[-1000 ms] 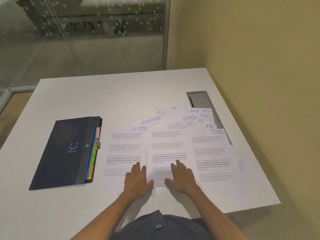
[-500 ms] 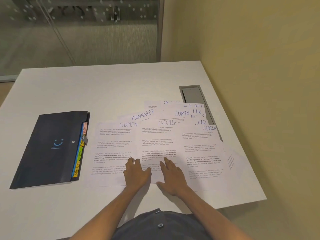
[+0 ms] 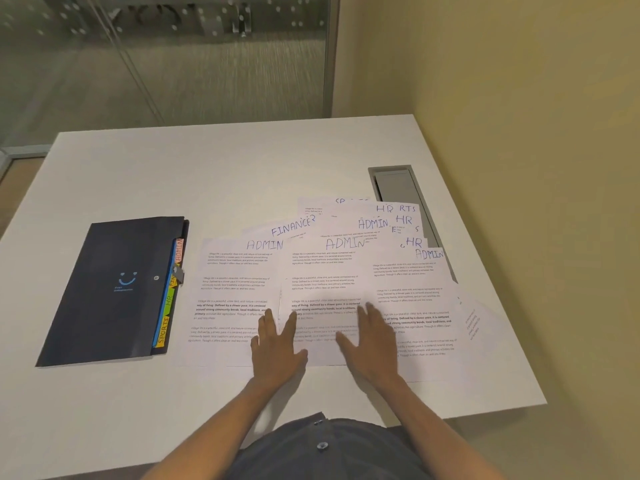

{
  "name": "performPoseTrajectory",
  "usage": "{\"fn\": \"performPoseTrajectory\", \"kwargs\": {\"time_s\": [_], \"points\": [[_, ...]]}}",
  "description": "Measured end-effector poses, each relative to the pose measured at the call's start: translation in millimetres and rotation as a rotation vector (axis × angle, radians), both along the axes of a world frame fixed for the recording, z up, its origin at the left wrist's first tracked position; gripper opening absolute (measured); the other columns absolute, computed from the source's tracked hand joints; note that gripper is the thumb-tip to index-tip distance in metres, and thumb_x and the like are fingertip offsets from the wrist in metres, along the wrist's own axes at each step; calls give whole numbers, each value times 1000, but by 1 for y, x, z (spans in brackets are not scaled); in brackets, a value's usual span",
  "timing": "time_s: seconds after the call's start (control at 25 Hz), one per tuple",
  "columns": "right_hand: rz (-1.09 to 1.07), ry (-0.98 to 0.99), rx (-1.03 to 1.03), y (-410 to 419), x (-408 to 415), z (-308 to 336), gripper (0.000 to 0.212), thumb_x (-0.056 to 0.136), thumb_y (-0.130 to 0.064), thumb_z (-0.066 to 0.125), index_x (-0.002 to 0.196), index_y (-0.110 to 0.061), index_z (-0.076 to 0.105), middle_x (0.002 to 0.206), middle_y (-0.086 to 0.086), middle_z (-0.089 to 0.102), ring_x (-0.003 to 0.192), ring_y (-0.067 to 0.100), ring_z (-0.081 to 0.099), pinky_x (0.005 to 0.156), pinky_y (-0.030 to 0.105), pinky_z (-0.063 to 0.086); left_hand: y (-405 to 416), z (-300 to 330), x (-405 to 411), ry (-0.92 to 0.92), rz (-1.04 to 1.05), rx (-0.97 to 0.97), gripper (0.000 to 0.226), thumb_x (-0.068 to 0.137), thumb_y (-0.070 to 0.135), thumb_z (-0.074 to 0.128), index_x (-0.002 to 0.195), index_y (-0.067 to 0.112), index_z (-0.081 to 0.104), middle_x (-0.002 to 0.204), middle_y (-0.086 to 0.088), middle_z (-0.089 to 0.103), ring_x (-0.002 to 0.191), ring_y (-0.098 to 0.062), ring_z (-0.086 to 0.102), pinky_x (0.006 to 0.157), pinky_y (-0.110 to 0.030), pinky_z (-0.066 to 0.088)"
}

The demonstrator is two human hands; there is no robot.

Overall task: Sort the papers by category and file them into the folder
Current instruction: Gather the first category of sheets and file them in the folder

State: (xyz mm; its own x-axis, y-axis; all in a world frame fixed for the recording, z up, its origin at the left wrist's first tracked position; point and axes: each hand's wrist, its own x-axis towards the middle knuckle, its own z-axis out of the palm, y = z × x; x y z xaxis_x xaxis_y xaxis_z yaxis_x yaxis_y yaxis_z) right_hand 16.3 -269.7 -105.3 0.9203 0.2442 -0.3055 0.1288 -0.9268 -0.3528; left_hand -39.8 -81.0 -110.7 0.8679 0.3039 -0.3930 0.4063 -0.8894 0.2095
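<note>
Several printed papers lie fanned out on the white table (image 3: 207,174), hand-labelled ADMIN, FINANCE, HR and SPORTS. Three ADMIN sheets are in front: left (image 3: 235,282), middle (image 3: 322,278) and right (image 3: 415,296). The FINANCE sheet (image 3: 292,226) and HR sheets (image 3: 403,220) peek out behind. A dark expanding folder (image 3: 107,292) lies shut at the left, its coloured tabs (image 3: 169,299) reading ADMIN, HR, SPORTS. My left hand (image 3: 277,344) lies flat, fingers apart, across the left and middle ADMIN sheets. My right hand (image 3: 372,341) rests flat on the middle ADMIN sheet.
A grey cable hatch (image 3: 398,188) is sunk into the table behind the papers, partly covered by them. A yellow wall runs close along the table's right edge. A glass partition stands beyond the far edge.
Both hands have slid a little forward and apart over the front sheets. The papers and the folder lie as before; the view itself has shifted.
</note>
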Motion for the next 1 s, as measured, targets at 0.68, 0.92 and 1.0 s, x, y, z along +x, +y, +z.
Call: {"fn": "performPoseTrajectory", "kwargs": {"time_s": [0.68,0.92,1.0], "points": [[-153,-34,-156,13,26,4,72,88,-61,49,137,-8,44,133,6,46,121,24,47,100,39,36,17,6,-8,42,-29,-6,81,85,60,47,151,34,9,158,-18,-7,146,-35,-6,114,-51,14],[-413,56,173,21,38,13,39,85,-44,62,108,-15,52,106,3,60,93,26,59,81,37,46,20,7,-9,66,-68,-8,80,86,61,45,151,34,6,158,-19,-9,146,-36,-7,114,-52,14],[-509,123,327,17,41,17,31,90,-33,62,113,-14,53,108,6,65,89,27,59,75,32,42,20,7,-9,78,-103,3,78,87,61,43,151,34,7,158,-20,-6,146,-36,-4,113,-52,17]]}}
